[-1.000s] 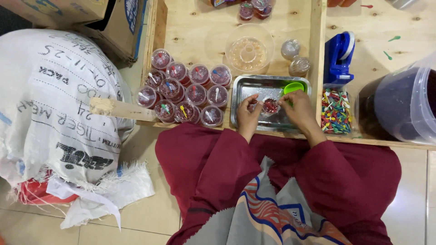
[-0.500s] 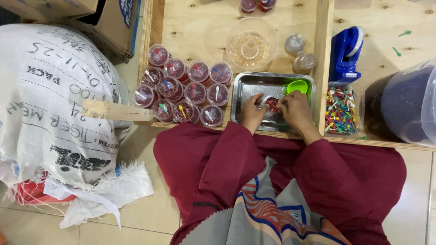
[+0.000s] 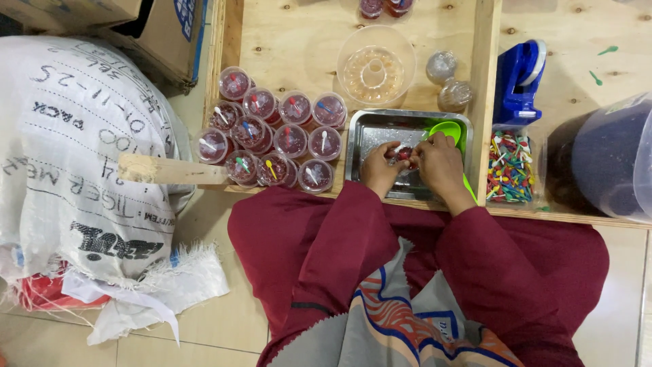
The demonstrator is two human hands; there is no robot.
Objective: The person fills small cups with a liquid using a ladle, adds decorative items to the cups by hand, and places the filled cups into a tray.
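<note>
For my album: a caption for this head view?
Both hands hold a small red-filled cup over a steel tray.

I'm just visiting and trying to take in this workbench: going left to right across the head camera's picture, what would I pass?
White sack → cluster of lidded red cups → metal tray → left hand → small red cup → right hand → coloured little spoons → big clear tub.

Hands meeting over tray on bench

Left hand (image 3: 377,170) and right hand (image 3: 439,163) are gripping a small cup (image 3: 405,155) in the metal tray (image 3: 380,124); filled cups (image 3: 272,139) are standing to its left, tiny spoons (image 3: 509,168) lying to its right.
</note>
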